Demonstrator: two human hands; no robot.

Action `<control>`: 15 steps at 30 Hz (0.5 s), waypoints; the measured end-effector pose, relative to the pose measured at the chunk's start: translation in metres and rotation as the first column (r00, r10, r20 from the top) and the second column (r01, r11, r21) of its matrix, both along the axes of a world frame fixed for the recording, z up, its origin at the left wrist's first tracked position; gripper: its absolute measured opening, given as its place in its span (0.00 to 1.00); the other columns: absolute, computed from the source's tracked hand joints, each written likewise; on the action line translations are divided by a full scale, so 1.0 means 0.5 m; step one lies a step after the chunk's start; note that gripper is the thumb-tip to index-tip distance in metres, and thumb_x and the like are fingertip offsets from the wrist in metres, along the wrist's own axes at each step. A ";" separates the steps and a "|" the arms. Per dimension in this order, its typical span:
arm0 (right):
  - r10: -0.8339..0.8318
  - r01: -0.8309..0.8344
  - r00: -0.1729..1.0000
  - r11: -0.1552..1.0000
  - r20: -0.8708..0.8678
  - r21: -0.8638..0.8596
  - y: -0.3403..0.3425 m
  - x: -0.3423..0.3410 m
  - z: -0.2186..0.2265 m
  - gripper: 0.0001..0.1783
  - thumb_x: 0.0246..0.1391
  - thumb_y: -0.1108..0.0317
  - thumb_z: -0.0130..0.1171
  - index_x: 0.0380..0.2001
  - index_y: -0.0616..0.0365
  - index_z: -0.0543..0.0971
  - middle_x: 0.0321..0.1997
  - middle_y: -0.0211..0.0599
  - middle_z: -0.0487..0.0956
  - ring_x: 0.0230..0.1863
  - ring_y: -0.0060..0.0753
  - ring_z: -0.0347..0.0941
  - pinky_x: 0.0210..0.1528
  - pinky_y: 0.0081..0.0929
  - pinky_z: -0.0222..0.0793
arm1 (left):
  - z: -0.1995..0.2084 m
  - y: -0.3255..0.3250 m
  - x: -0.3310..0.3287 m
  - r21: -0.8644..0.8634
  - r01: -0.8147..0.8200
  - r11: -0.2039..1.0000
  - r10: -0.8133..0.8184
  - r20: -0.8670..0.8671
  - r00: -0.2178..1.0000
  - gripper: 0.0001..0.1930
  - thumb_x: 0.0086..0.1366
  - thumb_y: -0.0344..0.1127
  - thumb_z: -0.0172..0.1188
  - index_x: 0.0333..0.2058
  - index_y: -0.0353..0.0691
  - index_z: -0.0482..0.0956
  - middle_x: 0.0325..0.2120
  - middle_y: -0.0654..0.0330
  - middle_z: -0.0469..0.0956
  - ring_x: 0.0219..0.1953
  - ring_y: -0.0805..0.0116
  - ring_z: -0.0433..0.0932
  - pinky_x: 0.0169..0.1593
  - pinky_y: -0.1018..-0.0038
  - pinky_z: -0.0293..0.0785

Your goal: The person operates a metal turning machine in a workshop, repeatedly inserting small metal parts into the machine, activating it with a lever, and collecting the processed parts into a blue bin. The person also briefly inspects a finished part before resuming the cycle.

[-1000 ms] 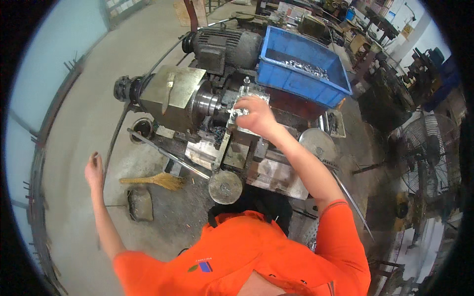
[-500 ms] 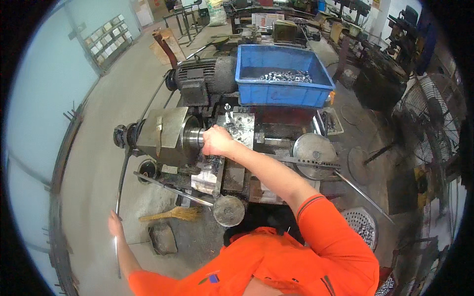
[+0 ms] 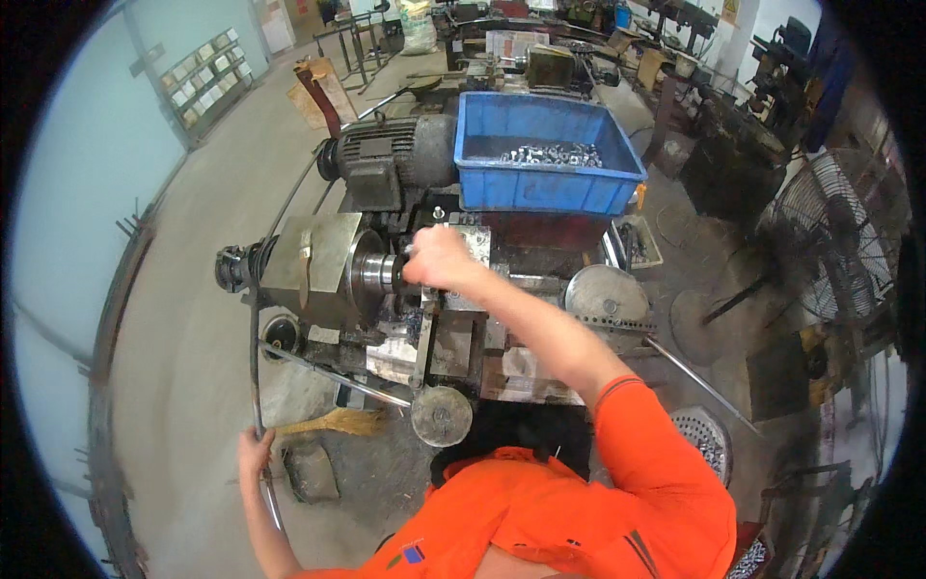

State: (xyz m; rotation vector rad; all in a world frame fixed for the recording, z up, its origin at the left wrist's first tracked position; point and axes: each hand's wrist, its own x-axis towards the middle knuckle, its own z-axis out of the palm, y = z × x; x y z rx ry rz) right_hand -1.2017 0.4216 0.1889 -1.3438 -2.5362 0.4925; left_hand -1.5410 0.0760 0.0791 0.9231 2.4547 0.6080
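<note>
A: Starting from the left, what do you see?

B: The left hand [image 3: 254,452], low down, wrapped around a long rod [image 3: 256,376]. The rod rises from that grip along the left end of a boxy metal housing [image 3: 333,249].

A: Anything on the housing?

B: A narrow flat tool [image 3: 305,275] lies on top. Below, a straw broom [image 3: 333,423] rests on the floor, just right of the left hand.

A: And next?

B: A shiny round spindle [image 3: 371,273] sticks out of the housing's right side, with a ribbed motor [image 3: 386,154] behind.

A: Where's the other hand?

B: The right hand [image 3: 439,259] is just beside the spindle's end, fingers curled. I can't tell whether they hold anything. The two hands are well apart.

A: Further right?

B: A blue bin [image 3: 550,185] with small metal pieces [image 3: 555,154] inside, then a round handwheel [image 3: 606,292], a perforated basket [image 3: 687,421] and a large fan [image 3: 834,227].
</note>
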 end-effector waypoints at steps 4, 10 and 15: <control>-0.223 0.225 0.974 0.974 -0.036 0.035 0.103 0.126 0.049 0.16 0.28 0.62 0.54 0.24 0.57 0.80 0.28 0.48 0.78 0.34 0.47 0.75 0.40 0.34 0.71 | -0.066 0.031 -0.070 0.255 -0.090 0.963 -0.034 0.445 0.895 0.10 0.53 0.34 0.55 0.29 0.31 0.72 0.14 0.58 0.72 0.16 0.69 0.73 0.21 0.74 0.70; -0.007 0.302 0.847 0.829 -0.532 0.471 0.179 0.278 0.029 0.25 0.27 0.65 0.56 0.37 0.50 0.78 0.50 0.50 0.69 0.46 0.47 0.69 0.46 0.34 0.66 | -0.067 0.092 -0.043 0.425 -0.089 0.901 -0.087 0.378 0.922 0.13 0.54 0.34 0.56 0.32 0.28 0.70 0.16 0.58 0.71 0.16 0.69 0.72 0.24 0.74 0.72; 0.040 0.143 0.767 0.962 -0.640 0.232 -0.011 0.432 -0.046 0.22 0.28 0.71 0.54 0.35 0.57 0.77 0.45 0.43 0.73 0.31 0.28 0.72 0.35 0.22 0.68 | -0.081 0.060 -0.053 0.412 -0.155 0.898 0.025 0.303 0.953 0.19 0.52 0.42 0.60 0.34 0.30 0.71 0.20 0.58 0.71 0.22 0.70 0.71 0.28 0.75 0.69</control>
